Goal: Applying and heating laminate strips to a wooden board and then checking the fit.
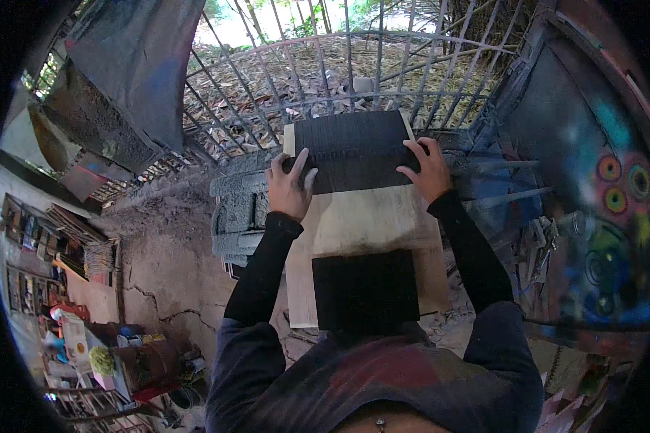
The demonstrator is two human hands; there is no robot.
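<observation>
A black rectangular panel (350, 155) lies across the far part of a pale wooden board (368, 216). My left hand (289, 186) is at the panel's left edge, with its index finger stretched forward and its thumb on the black surface. At the opposite edge, my right hand (431, 172) grips with curved fingers and the thumb over the top. Between them my two hands hold the panel by its sides. A second black square panel (365, 289) rests on the near end of the board, close to my body. Whatever lies under the panels is hidden.
A paint-crusted grey stand (235, 209) juts out left of the board. Metal bars (350, 72) close off the far side, with dry leaves beyond. A paint-splashed panel (603, 224) stands at right. Thin scraps (538, 249) lean nearby. Cluttered shelves (32, 252) line the left.
</observation>
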